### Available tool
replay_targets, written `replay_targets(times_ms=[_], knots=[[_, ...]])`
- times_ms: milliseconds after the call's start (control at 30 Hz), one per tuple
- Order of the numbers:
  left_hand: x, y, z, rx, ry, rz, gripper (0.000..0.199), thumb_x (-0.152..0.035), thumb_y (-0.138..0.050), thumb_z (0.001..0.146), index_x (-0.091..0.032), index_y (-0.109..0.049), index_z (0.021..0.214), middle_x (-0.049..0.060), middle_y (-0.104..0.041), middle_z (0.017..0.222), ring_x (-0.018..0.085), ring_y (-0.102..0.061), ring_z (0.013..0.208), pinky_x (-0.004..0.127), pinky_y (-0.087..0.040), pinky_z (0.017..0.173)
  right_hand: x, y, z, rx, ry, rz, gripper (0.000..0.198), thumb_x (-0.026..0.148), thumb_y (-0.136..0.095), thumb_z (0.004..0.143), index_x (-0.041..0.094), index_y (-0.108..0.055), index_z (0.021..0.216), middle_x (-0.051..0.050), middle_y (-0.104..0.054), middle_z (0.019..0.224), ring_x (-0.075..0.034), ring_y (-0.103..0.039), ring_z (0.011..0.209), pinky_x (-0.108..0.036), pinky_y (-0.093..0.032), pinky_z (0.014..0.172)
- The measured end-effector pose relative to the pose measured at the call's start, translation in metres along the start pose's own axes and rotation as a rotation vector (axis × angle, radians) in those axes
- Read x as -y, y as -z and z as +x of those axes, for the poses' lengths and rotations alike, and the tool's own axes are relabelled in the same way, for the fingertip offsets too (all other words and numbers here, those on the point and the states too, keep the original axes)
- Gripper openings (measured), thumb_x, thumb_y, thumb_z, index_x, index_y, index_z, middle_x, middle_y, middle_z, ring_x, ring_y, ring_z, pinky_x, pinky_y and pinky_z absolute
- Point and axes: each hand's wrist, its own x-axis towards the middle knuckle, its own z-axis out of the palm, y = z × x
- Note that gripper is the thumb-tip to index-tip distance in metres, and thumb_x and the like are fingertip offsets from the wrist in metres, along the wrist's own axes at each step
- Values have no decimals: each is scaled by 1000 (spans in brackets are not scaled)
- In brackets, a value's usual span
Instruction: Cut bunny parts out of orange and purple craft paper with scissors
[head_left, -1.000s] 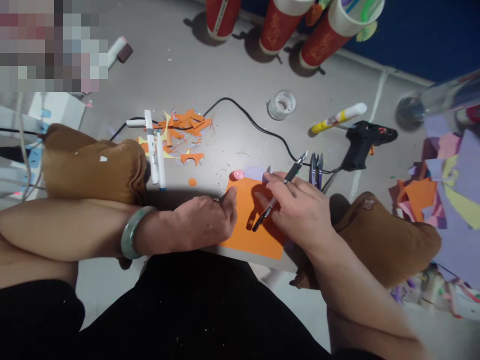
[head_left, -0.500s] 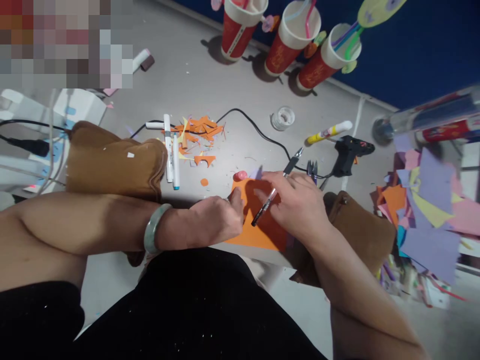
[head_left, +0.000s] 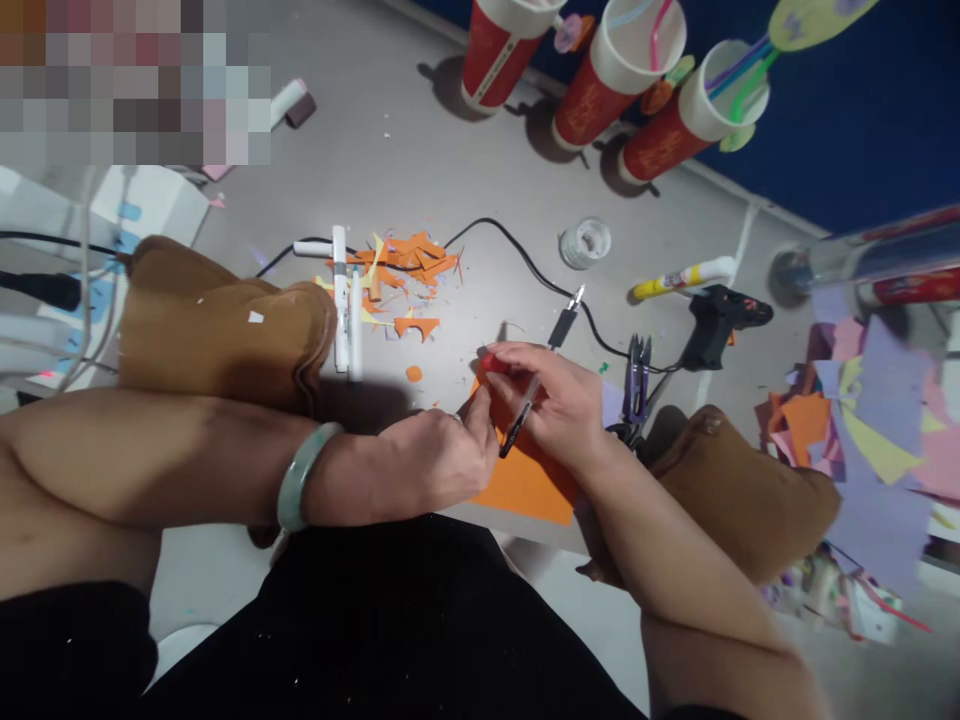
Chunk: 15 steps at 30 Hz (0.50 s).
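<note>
My right hand [head_left: 559,400] is closed around a pen [head_left: 564,326], which slants through the fingers with its metal tip pointing away from me. The index fingertip and thumb of that hand meet at a small red piece [head_left: 493,362] near the far edge of the orange paper [head_left: 532,485]. My left hand [head_left: 442,455] has its fingers curled and pressed together over the paper's left side. What those fingers hold, if anything, is hidden. Both hands are close together above the sheet, which lies at the table's near edge.
Purple thread snips [head_left: 637,380] and a black glue gun [head_left: 724,325] lie to the right. White markers [head_left: 340,300] and orange scraps [head_left: 412,255] are at left, beside a brown cushion [head_left: 217,320]. Red cups [head_left: 589,100] stand at the back, near a tape roll [head_left: 586,243].
My right hand has shifted left and its fingertips have closed in on the small red piece, keeping the pen. The thread snips are now uncovered. The camera view has shifted slightly.
</note>
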Motion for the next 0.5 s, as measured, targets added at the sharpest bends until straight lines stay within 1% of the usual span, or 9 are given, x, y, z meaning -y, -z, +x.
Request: replay_targets(times_ms=[100,200,367,500], knots=[[-1,-1,-1,-27,21,6,42,-17,-59,93,2,-70,129,39,-62,133,15,-64,46,26,-45,38,-1,2,-1,-5,2,46,30,15,-75,89,25,-67,116,-8,-82,108,-23,-80,101,-37,-68,87],[-1,0,-2,-61,15,37,44,-6,-55,89,4,-70,129,37,-65,130,14,-64,46,25,-46,39,0,2,-1,3,-9,75,29,16,-75,89,24,-67,116,-8,-82,108,-22,-81,99,-35,-68,84],[2,5,1,-95,58,68,42,-4,-51,88,4,-73,124,33,-71,125,14,-65,50,25,-50,44,2,0,-2,41,-46,47,23,18,-74,91,23,-67,112,-9,-82,109,-22,-81,97,-35,-68,81],[2,4,2,-132,82,59,42,-1,-48,86,1,-77,117,29,-75,120,12,-60,46,24,-49,42,0,2,-3,56,-78,32,23,22,-72,92,24,-66,114,-9,-81,112,-23,-81,100,-38,-68,83]])
